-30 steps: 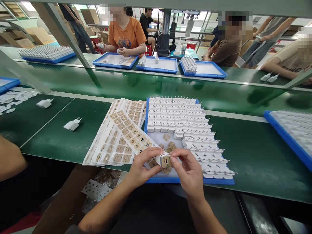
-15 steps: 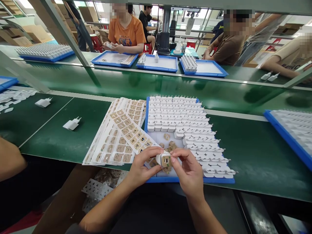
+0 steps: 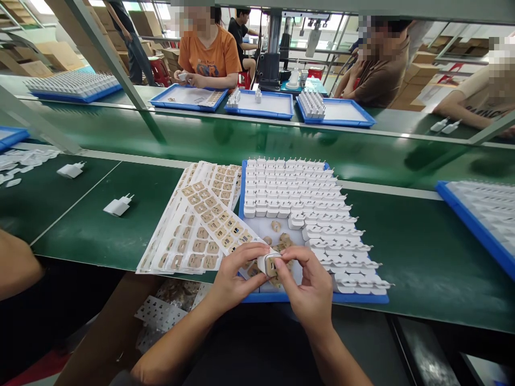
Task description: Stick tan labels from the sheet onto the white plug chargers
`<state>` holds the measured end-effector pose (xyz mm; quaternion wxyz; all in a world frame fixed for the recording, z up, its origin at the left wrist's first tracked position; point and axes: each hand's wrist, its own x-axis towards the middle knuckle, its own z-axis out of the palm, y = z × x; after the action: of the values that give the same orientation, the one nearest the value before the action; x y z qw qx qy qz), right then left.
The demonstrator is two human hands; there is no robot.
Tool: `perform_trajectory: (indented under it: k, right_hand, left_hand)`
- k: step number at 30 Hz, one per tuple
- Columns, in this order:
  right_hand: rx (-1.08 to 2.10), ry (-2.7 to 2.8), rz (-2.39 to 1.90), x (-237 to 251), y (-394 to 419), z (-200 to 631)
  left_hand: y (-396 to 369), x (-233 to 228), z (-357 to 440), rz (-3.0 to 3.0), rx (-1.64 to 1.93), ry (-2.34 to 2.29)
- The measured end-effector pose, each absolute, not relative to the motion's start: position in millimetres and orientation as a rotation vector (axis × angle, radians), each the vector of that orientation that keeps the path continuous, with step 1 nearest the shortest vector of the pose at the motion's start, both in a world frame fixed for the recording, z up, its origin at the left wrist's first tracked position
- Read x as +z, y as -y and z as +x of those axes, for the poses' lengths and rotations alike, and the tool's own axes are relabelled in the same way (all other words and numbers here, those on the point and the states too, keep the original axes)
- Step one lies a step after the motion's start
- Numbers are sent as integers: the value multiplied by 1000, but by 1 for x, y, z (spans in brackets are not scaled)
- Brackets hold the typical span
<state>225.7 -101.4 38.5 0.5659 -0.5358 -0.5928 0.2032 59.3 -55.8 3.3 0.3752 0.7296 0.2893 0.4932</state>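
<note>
A white plug charger (image 3: 263, 262) is held over the front of the blue tray (image 3: 265, 297), its port face turned towards me. A tan sticker (image 3: 271, 267) with port cut-outs covers that face. My left hand (image 3: 237, 272) is closed round the charger's left side, between thumb and fingers. With thumb on the face and index finger at its upper right edge, my right hand (image 3: 309, 284) grips the charger too. Beneath, several peeled tan pieces (image 3: 285, 239) lie loose in the tray. Rows of white chargers (image 3: 289, 185) fill its back and right side.
Left of the tray lies a fanned stack of sticker sheets (image 3: 173, 241). Two single chargers (image 3: 119, 206) rest further left on the green bench (image 3: 80, 230). Another charger tray (image 3: 462, 209) is at the right. Co-workers sit beyond the far bench; a person's arm (image 3: 18, 262) is close on my left.
My right thumb has moved left and now lies further over the sticker on the charger's face. My left hand keeps its grip almost unmoved.
</note>
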Motion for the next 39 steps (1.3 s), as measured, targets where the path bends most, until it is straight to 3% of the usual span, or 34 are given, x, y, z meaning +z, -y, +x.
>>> perform_trajectory:
  k: [10, 21, 39]
  right_hand:
    - [65, 1593, -1347, 40, 91, 224]
    - [921, 1214, -1143, 8, 88, 229]
    - [857, 1122, -1125, -6, 82, 226]
  left_hand:
    - [56, 2, 64, 1857, 1316, -811]
    - [59, -10, 78, 1687, 1562, -697]
    - [58, -10, 82, 1911, 1658, -740]
